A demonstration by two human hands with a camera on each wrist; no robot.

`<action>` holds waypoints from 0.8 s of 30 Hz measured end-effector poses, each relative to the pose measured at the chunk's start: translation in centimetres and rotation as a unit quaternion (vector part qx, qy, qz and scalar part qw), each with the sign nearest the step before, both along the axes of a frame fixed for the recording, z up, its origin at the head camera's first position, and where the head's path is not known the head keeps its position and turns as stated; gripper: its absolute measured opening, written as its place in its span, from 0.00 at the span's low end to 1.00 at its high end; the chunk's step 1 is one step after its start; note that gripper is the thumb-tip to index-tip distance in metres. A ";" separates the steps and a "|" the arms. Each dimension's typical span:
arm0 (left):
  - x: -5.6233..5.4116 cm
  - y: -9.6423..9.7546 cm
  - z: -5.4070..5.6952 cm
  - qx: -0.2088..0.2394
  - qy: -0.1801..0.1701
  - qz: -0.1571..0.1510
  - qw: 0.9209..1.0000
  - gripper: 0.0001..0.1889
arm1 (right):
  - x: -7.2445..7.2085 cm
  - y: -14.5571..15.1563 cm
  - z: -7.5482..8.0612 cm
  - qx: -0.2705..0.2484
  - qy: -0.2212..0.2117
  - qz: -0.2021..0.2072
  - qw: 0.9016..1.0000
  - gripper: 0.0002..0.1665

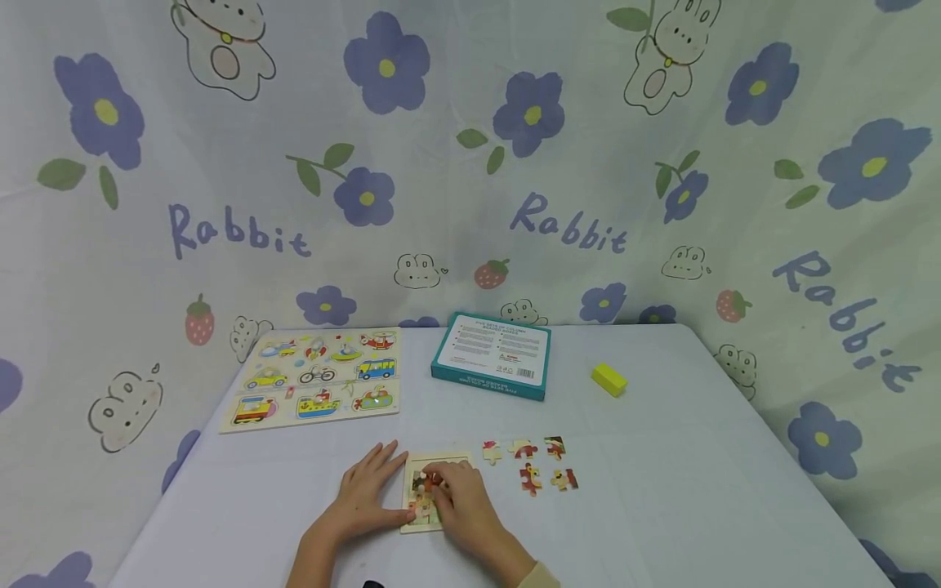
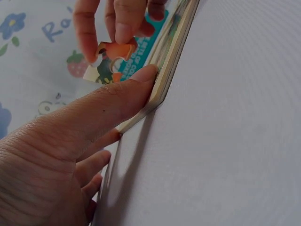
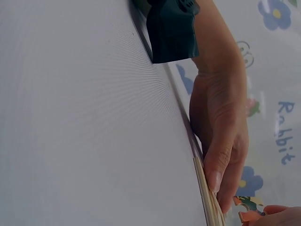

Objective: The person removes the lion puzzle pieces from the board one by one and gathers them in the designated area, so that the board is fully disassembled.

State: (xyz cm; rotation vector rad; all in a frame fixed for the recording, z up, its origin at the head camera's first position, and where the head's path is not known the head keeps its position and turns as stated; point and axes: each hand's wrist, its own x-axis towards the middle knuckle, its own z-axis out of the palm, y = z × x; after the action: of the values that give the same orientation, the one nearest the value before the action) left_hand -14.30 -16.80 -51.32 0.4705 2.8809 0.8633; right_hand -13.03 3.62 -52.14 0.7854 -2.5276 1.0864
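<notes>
A small wooden puzzle tray lies in front of me with some jigsaw pieces in it. My left hand rests at its left side, fingers spread; in the left wrist view the thumb presses on the tray's edge. Over the tray, my right hand pinches a jigsaw piece, orange with dark green, between thumb and fingers. That piece is tilted above the tray. To the right of the tray lie several loose jigsaw pieces, apart from one another.
At the back left lies a wooden board of vehicle pictures. A teal and white box lies at the back middle, and a yellow block to its right. A patterned curtain hangs behind the white-covered table.
</notes>
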 end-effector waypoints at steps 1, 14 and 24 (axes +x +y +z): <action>0.0 0.0 0.0 0.000 0.000 -0.001 1.000 0.50 | 0.0 0.0 0.0 -0.006 -0.002 0.001 1.000 0.16; 0.0 0.0 -0.1 -0.003 -0.002 0.004 1.000 0.51 | 0.1 1.1 1.1 -0.068 -0.068 -0.015 0.995 0.15; -0.1 0.0 -0.2 -0.001 0.001 0.000 1.000 0.51 | -0.3 3.3 1.4 -0.076 -0.106 -0.068 0.989 0.15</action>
State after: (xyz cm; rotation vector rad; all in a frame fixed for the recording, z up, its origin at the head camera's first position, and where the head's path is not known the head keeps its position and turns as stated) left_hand -14.36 -16.83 -51.47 0.4706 2.8835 0.8608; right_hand -13.37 6.97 -50.78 0.4727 -2.5843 1.3608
